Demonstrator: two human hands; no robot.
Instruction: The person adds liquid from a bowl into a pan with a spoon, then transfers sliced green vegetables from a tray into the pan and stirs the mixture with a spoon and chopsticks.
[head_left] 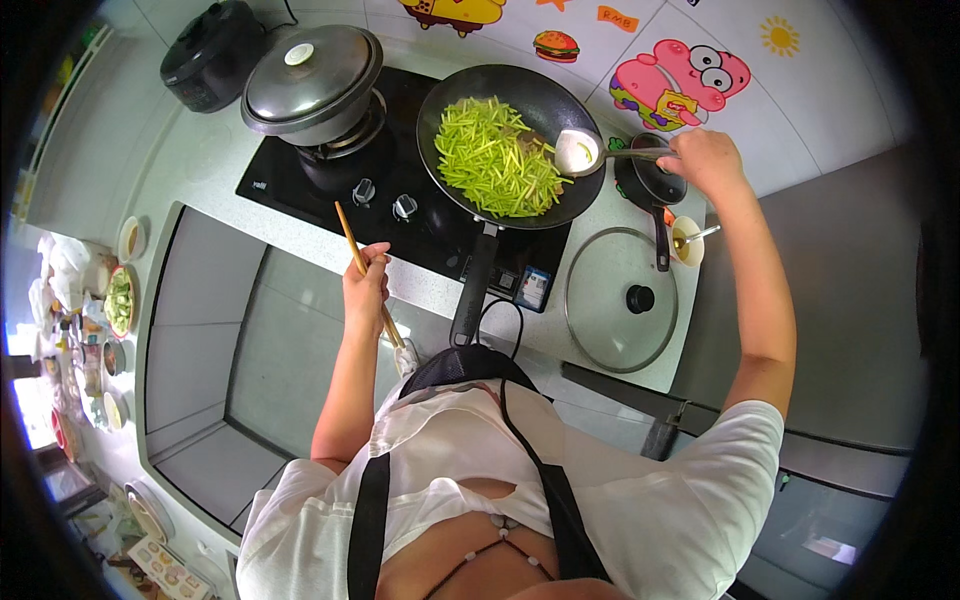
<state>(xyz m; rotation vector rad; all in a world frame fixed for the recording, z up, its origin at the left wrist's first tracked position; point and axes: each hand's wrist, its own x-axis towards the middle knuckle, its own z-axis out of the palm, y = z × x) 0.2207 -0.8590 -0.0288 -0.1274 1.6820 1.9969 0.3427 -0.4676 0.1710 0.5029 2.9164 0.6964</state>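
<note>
A black wok (510, 140) sits on the right burner of the black stove (330, 190), full of cut green stalks (497, 155), its long handle pointing back toward the person so it can be grabbed from where they stand. The right hand (708, 160) reaches out to the far right, fingers wrapped around the handle of a ladle (578, 152); the bowl of the ladle rests on the right rim of the wok, just over the greens, as if placed to tip or stir into them. The left hand (366, 288) hangs back, nearer the body and off the heat, fingers closed on a pair of chopsticks (368, 275) held slanted with tips up toward the stove. A glass lid (620, 300) lies flat on the counter right of the wok handle, set aside. A covered pot (312, 80) occupies the left burner.
</note>
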